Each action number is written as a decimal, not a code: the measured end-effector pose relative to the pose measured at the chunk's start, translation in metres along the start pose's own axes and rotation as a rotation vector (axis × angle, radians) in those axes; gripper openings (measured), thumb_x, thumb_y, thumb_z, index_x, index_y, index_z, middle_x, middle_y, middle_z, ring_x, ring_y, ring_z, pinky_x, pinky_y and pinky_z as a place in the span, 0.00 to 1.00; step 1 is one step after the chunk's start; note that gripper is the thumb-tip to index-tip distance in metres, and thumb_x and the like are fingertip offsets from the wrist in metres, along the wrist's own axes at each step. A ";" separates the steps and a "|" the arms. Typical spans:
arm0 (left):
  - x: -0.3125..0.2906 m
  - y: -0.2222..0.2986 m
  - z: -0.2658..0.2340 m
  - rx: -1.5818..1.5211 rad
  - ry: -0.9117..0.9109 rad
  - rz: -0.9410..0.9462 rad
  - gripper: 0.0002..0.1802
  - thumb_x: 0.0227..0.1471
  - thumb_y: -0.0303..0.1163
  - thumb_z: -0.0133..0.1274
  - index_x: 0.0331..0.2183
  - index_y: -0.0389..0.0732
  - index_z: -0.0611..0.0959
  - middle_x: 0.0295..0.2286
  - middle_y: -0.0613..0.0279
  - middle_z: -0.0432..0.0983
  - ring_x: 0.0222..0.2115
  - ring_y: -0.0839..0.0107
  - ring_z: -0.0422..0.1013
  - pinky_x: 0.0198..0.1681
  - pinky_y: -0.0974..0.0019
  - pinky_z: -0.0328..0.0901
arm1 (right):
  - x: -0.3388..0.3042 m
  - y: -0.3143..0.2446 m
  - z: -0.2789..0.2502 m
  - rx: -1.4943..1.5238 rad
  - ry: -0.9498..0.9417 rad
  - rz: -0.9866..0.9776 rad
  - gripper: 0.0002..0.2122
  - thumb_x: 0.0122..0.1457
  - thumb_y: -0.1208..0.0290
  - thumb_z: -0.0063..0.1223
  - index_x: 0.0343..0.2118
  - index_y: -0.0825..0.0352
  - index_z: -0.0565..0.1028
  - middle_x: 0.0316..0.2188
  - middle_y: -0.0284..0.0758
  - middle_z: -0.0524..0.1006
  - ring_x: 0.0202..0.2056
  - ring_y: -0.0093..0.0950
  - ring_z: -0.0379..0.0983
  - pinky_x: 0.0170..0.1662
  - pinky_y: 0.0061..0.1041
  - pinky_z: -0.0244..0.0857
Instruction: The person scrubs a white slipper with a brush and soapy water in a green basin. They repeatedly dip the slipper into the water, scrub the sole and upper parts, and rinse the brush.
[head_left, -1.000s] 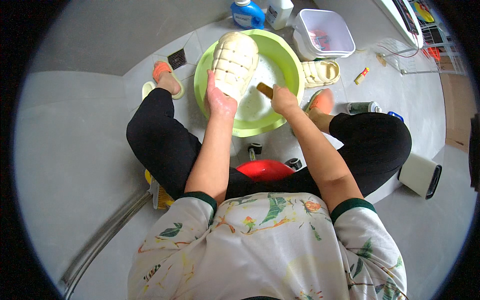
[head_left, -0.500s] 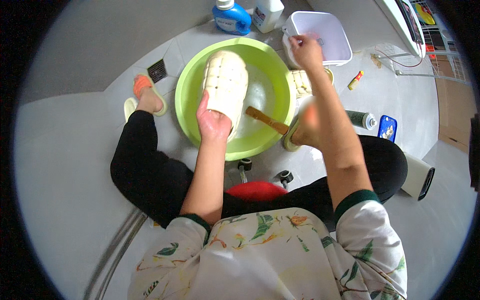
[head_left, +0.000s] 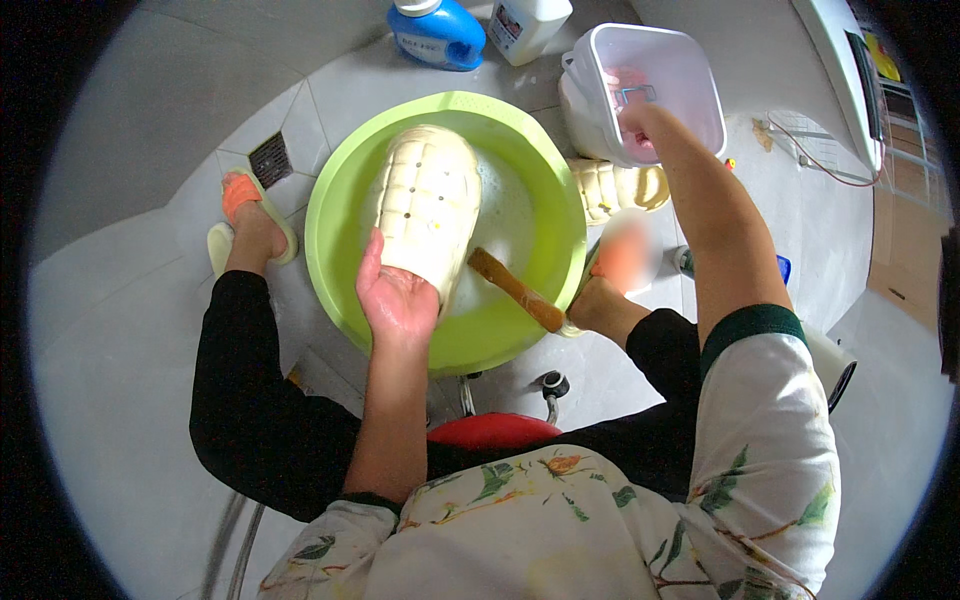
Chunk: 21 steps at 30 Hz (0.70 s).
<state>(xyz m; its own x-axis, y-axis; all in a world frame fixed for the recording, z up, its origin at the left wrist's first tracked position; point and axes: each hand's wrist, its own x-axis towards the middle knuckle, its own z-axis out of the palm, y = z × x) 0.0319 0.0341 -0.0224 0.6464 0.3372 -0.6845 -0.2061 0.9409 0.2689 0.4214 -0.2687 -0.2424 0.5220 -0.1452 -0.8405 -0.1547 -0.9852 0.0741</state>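
Observation:
My left hand (head_left: 395,300) grips the heel end of a cream perforated slipper (head_left: 425,200), held sole up over the soapy water in a lime-green basin (head_left: 318,215). A brush with a wooden handle (head_left: 515,290) lies loose in the basin, leaning on its right rim. My right hand (head_left: 640,118) reaches into a white square tub (head_left: 690,70) at the upper right that has something pink inside. Its fingers are partly hidden by the tub's rim. The second cream slipper (head_left: 615,187) lies on the floor between basin and tub.
A blue bottle (head_left: 435,30) and a white bottle (head_left: 530,20) stand behind the basin. A floor drain (head_left: 270,158) is at the basin's left. My feet wear orange sandals (head_left: 250,205) either side of the basin. I sit on a red stool (head_left: 490,430).
My right hand let go of the brush and moved up and right into the white tub. The brush now rests in the basin. My left hand kept hold of the slipper.

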 end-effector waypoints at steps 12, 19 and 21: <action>0.019 -0.006 -0.008 0.043 -0.068 -0.085 0.30 0.60 0.43 0.35 0.57 0.32 0.61 0.55 0.48 0.62 0.56 0.54 0.60 0.61 0.51 0.50 | -0.028 -0.013 0.017 0.998 -0.010 -0.190 0.09 0.48 0.62 0.54 0.20 0.61 0.73 0.14 0.27 0.67 0.13 0.21 0.59 0.15 0.26 0.54; 0.013 -0.003 -0.006 0.040 -0.007 -0.054 0.30 0.60 0.42 0.36 0.57 0.32 0.62 0.55 0.47 0.62 0.56 0.53 0.60 0.61 0.50 0.49 | 0.001 -0.011 0.015 0.640 0.084 -0.230 0.12 0.47 0.62 0.56 0.23 0.68 0.76 0.16 0.35 0.71 0.14 0.25 0.65 0.18 0.31 0.58; 0.011 -0.002 -0.009 0.032 -0.013 -0.056 0.29 0.60 0.42 0.37 0.57 0.32 0.62 0.55 0.47 0.62 0.56 0.54 0.60 0.61 0.50 0.49 | 0.000 -0.019 0.014 0.341 0.186 -0.266 0.14 0.47 0.62 0.56 0.24 0.70 0.77 0.16 0.37 0.73 0.15 0.26 0.66 0.19 0.32 0.60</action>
<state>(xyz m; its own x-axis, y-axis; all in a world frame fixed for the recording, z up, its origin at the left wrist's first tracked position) 0.0329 0.0363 -0.0362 0.6660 0.2833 -0.6901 -0.1459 0.9567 0.2520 0.4128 -0.2492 -0.2515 0.7176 0.0637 -0.6935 -0.2458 -0.9085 -0.3378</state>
